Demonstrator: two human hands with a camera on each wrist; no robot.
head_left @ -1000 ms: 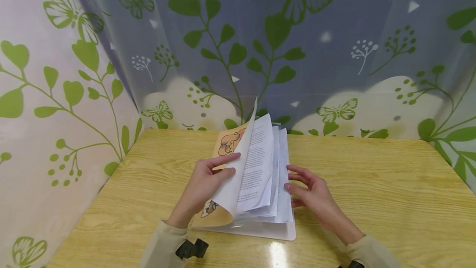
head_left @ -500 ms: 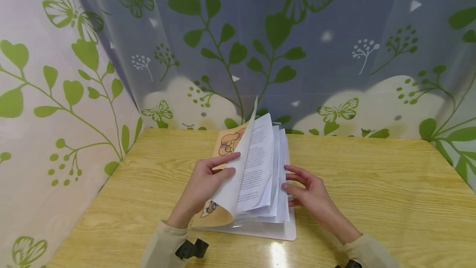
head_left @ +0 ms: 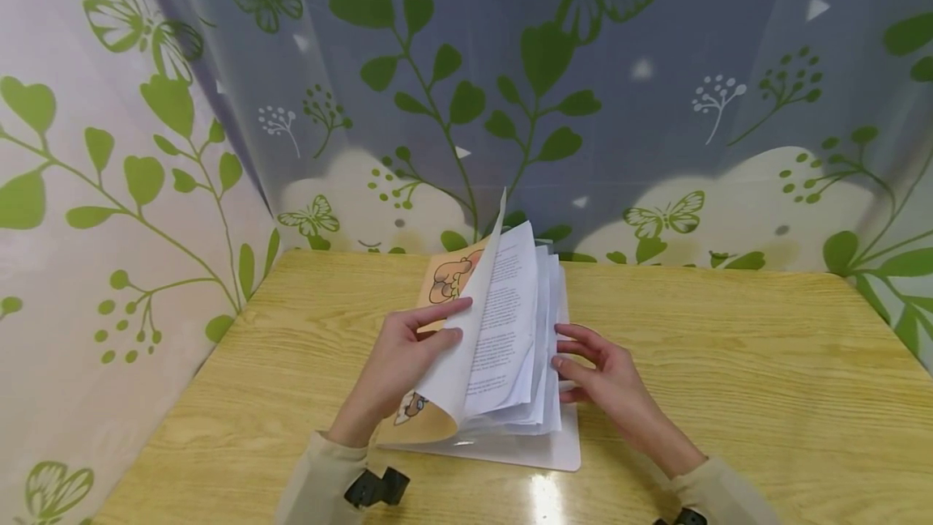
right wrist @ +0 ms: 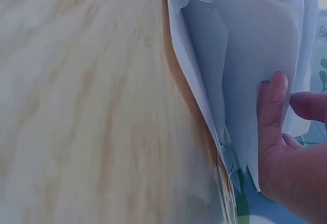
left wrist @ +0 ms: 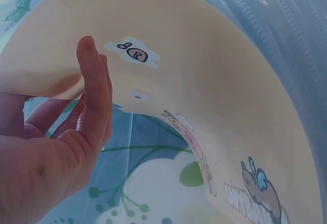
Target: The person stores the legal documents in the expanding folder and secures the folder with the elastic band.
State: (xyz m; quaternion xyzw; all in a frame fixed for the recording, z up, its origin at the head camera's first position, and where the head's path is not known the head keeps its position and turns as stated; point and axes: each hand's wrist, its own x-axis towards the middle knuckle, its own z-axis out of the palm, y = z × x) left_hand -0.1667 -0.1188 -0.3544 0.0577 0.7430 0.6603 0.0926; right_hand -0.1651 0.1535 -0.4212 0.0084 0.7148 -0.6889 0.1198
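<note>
A folder with an orange cartoon-printed front cover [head_left: 450, 278] lies on the table, its cover bent up and back to the left. My left hand [head_left: 401, 359] holds that cover, index finger and thumb against its white inner side; the left wrist view shows the orange outer side of the cover [left wrist: 204, 45] curving past the fingers. Inside is a thick stack of printed sheets [head_left: 503, 330]. At the stack's right edge, my right hand [head_left: 608, 375] pinches several sheets [right wrist: 255, 40], thumb on one face and fingers on the other. White back cover [head_left: 532, 452] shows below the sheets.
The wood-grain table [head_left: 729, 363] reaches out on both sides of the folder. Behind it hangs a blue and white curtain [head_left: 641, 120] printed with green leaves and butterflies. A black strap fitting [head_left: 375, 488] sits on the left sleeve.
My right hand has shifted slightly left, and the right edges of the sheets have come with it, baring more of the back cover. My left hand and the front cover stay put.
</note>
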